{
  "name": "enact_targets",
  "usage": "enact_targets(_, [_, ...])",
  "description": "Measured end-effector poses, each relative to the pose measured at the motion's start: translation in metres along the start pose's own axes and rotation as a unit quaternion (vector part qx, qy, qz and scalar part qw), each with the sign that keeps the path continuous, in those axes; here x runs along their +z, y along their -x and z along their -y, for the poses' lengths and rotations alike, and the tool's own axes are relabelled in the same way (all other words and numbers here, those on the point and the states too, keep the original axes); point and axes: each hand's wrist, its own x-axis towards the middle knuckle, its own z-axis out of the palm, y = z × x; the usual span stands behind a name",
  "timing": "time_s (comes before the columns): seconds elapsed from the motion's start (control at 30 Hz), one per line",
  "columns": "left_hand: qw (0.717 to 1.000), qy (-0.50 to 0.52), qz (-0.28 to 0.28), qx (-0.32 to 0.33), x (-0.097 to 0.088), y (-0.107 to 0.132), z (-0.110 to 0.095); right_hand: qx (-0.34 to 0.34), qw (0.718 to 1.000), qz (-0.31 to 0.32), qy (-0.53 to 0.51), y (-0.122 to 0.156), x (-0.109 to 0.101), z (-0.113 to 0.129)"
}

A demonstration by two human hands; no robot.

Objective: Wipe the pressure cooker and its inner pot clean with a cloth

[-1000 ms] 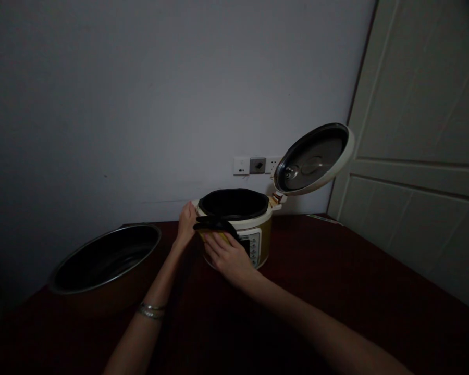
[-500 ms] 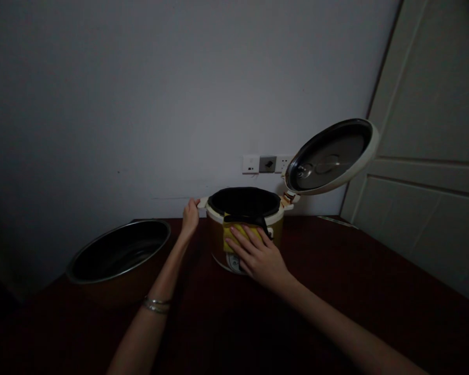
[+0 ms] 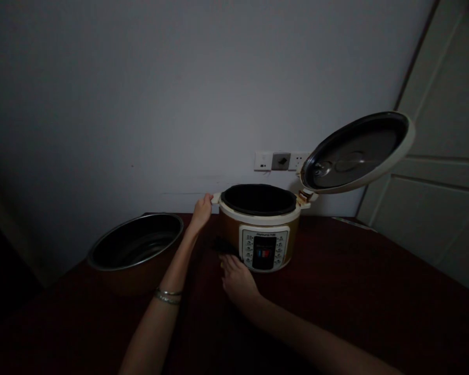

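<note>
The fingers of the left hand [image 3: 202,211] are curling closed around the end of the white handle [image 3: 216,198] on the cooker's left side. The right hand [image 3: 239,281] is reaching low beside the cooker's front left, its bent fingers holding a cloth [image 3: 222,246]; the cloth is showing mostly as a dark blur with a bit of yellow at the fingertips, and how tightly it is being held I cannot tell. Bracelets [image 3: 168,298] are circling the left wrist.

The cooker [image 3: 260,220] is standing upright near the back edge of the table [image 3: 347,291], with its button panel [image 3: 264,247] facing the person. Its lid [image 3: 355,153] is hanging open on the hinge [image 3: 305,197] at the right, slanting upward toward the table's far right corner. The inside is looking too dark to make out. Well to the left, a wide pot [image 3: 131,276] is sitting by the table's far left corner, its mouth facing up. Behind, wall sockets [image 3: 281,161] are lining the pale wall [image 3: 180,104], and a door [image 3: 445,198] is rising beyond the table's right edge.
</note>
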Motion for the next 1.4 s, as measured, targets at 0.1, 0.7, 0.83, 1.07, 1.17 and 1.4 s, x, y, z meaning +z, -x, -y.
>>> enact_targets(0.1, [1.000,-0.005,-0.003,-0.008,0.000,0.001,-0.001,-0.002,1.000,-0.020,-0.012,0.001,-0.013,-0.003])
enact_targets(0.7, [1.000,-0.008,-0.013,0.012,0.001,0.001,-0.001,0.042,0.998,0.033,0.028,-0.083,-0.030,0.011])
enact_targets(0.83, [0.999,-0.033,-0.017,0.018,0.003,0.002,0.001,-0.040,0.995,0.034,0.079,-0.035,-0.056,0.001])
enact_targets(1.07, [0.997,-0.020,-0.065,0.024,0.011,0.006,0.003,-0.139,0.980,-0.067,0.122,0.018,-0.129,-0.044])
enact_targets(1.17, [0.997,-0.020,-0.072,0.034,0.012,0.006,0.004,-0.116,0.978,-0.097,0.141,0.027,-0.154,-0.060])
enact_targets(1.4, [0.995,-0.026,-0.076,0.051,0.014,0.008,0.006,-0.171,0.973,-0.060,0.140,0.075,-0.131,-0.077])
